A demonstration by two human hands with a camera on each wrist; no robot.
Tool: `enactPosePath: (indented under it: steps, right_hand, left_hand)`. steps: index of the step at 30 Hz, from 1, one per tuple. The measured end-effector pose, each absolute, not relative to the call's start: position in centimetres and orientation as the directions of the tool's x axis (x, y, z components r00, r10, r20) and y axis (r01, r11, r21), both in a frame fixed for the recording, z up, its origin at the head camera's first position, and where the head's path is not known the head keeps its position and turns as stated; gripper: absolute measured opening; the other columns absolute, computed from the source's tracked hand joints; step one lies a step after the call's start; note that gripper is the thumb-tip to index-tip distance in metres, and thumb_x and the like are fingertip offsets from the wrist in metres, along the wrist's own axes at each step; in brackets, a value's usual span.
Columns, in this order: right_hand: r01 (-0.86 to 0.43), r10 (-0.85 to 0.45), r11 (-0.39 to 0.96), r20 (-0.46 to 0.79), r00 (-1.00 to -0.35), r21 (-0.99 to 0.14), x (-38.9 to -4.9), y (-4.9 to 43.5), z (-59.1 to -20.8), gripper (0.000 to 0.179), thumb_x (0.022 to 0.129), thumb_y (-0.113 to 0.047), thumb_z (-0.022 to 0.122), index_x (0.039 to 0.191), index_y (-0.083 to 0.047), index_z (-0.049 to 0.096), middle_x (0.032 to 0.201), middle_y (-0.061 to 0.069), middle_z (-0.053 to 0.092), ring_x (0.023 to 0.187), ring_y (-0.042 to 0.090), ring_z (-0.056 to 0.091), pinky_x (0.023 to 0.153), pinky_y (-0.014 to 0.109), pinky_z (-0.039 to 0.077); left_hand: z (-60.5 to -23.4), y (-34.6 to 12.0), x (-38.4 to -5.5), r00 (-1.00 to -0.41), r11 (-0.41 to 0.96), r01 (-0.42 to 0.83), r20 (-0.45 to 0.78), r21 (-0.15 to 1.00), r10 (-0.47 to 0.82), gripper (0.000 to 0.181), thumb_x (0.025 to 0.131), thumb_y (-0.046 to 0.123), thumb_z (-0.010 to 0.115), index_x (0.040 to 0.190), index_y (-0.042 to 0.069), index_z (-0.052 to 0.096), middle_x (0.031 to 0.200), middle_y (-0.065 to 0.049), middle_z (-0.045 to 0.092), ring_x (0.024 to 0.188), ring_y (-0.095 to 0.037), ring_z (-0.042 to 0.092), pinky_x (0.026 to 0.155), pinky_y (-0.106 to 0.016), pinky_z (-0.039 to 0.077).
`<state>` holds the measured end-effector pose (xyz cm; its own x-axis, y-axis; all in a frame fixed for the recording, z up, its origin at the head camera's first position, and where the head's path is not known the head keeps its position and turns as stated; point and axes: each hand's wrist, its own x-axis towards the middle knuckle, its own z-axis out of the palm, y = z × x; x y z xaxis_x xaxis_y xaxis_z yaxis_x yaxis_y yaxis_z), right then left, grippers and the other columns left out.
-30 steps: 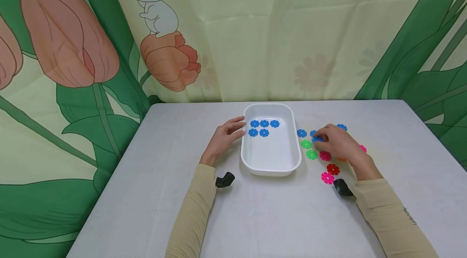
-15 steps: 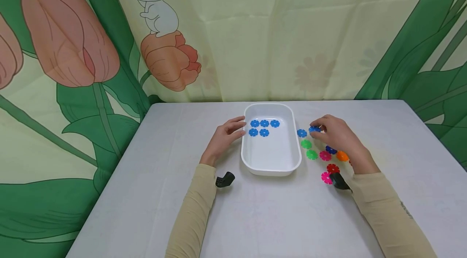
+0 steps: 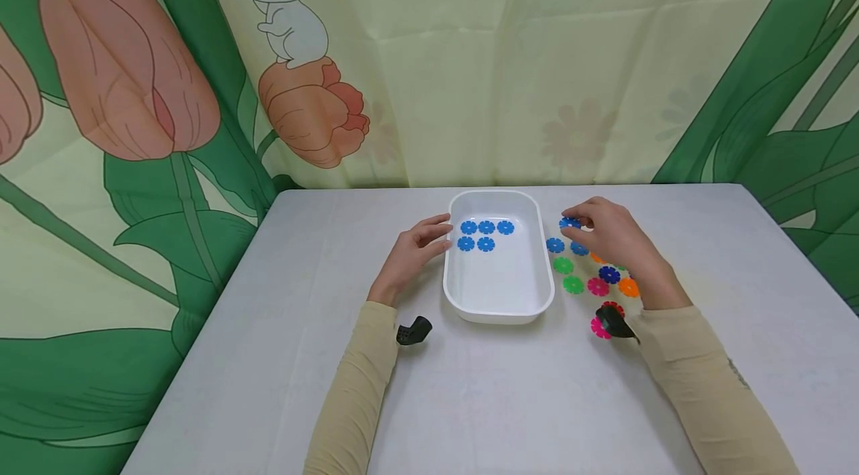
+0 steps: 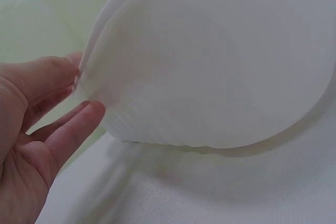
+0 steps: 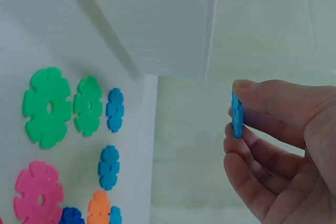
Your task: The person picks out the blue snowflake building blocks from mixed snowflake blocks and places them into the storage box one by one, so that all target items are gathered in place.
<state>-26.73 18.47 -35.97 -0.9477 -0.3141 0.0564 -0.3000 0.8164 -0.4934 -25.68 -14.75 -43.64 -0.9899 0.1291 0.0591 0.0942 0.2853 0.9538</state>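
On the counter, a white tray bears five blue flower pieces at its far left; its right wall separates them from loose multicoloured pieces. The right hand has its grip narrowed to a pinch on a raised blue disc, right of the tray; the left hand's loosely spread fingers touch its left side.

The head view is looking down across the table toward its far edge; 2 closer wrist views are sharing the tray.
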Motion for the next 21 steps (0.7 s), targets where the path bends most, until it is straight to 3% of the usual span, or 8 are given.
enactPosePath:
  steps: [14, 21]
  right_hand:
    - [-0.349, -0.352, 0.792, 0.091, -0.931, -0.502, -27.6, 16.0, -34.1, 0.038, 0.093, -0.017, 0.067, 0.126, 0.002, 0.062, 0.110, 0.020, 0.057, 0.101, 0.035, 0.052, 0.081, 0.047, 0.056]
    - [-0.353, -0.367, 0.774, 0.082, -0.926, -0.526, -28.1, 14.6, -33.6, 0.038, 0.093, -0.017, 0.068, 0.127, 0.000, 0.062, 0.115, 0.022, 0.057, 0.105, 0.037, 0.052, 0.083, 0.047, 0.056]
  left_hand:
    - [-43.8, -14.8, -25.8, -0.989, 0.266, 0.093, 0.059, 0.959, 0.132, 0.037, 0.093, 0.023, 0.068, 0.126, 0.008, 0.066, 0.140, 0.015, 0.050, 0.132, -0.016, 0.047, 0.106, -0.039, 0.042]
    - [-43.8, -14.8, -25.8, -0.990, 0.272, 0.085, 0.051, 0.958, 0.129, 0.036, 0.092, 0.024, 0.069, 0.125, 0.010, 0.067, 0.140, 0.016, 0.050, 0.131, -0.016, 0.047, 0.106, -0.037, 0.042]
